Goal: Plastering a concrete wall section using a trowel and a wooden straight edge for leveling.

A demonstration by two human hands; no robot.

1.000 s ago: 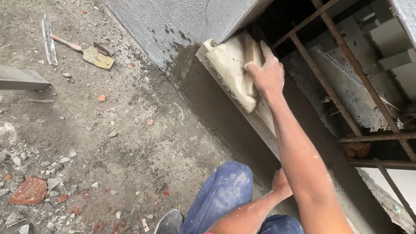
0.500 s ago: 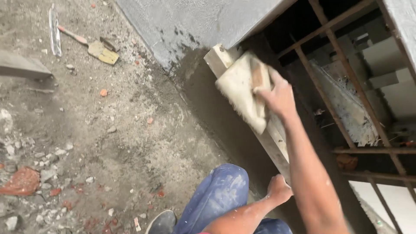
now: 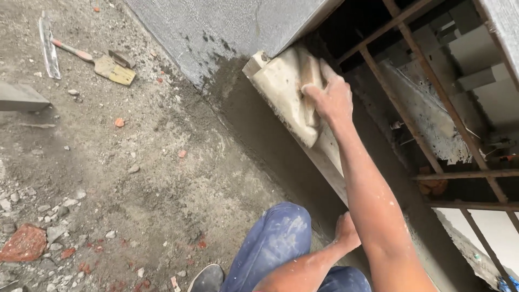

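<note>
plastering float (image 3: 289, 92) sits flat on the wet grey mortar at the raised edge of the concrete ledge, its pale, cement-crusted face turned up toward us. our right hand (image 3: 331, 100) lies over its wooden handle (image 3: 310, 75), fingers curled tight around it, arm stretched out from the lower right. our left hand (image 3: 346, 231) rests lower down on the damp mortar strip (image 3: 270, 146), beside our knee in dusty blue trousers (image 3: 275, 243); we cannot tell how its fingers stand, as the forearm hides them. just beyond the float a rusty steel bar frame (image 3: 427, 92) crosses a dark opening, close against the float's far side and crowding the hand. behind the float rises a rough grey plastered wall (image 3: 227, 27). to the left the dirt floor is littered with rubble: a trowel (image 3: 102, 62) with a red-and-tan handle lies well apart, a thin metal strip (image 3: 48, 46) beside it, and a broken red brick piece (image 3: 24, 243) near the bottom corner. a dark shoe (image 3: 205, 278) shows at the bottom edge.
</note>
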